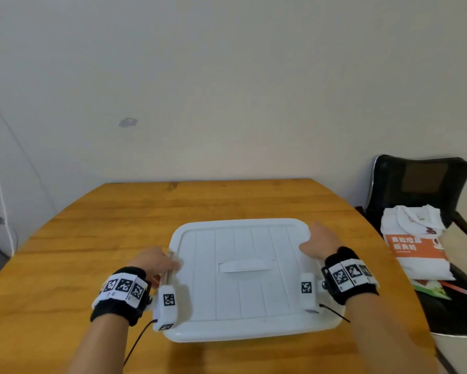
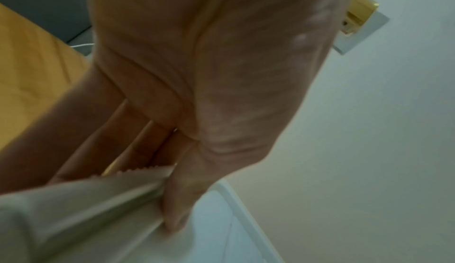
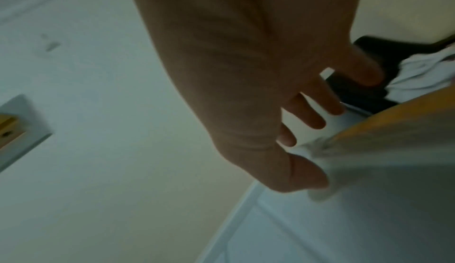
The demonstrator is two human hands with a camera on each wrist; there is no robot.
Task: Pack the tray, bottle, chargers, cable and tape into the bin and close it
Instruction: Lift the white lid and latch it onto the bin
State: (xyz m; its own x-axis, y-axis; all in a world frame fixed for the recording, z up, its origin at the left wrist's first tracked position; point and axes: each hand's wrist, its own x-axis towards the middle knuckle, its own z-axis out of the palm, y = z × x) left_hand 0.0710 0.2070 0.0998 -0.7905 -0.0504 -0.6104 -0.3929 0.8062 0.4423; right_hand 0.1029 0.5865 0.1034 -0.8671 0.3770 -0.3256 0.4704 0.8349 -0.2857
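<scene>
While both hands, left (image 1: 156, 261) and right (image 1: 321, 242), grip the white ribbed plastic lid (image 1: 243, 273), uneven pressing could leave one edge unseated.

We've got a plain cream wall (image 1: 227, 76), a wooden table (image 1: 65, 238), and a black chair (image 1: 416, 184) off right.

White ribbed bin lid (image 1: 243, 247), honey-orange wooden table (image 1: 92, 225), black chair (image 1: 421, 182), orange-and-white bag (image 1: 416, 247)
</scene>
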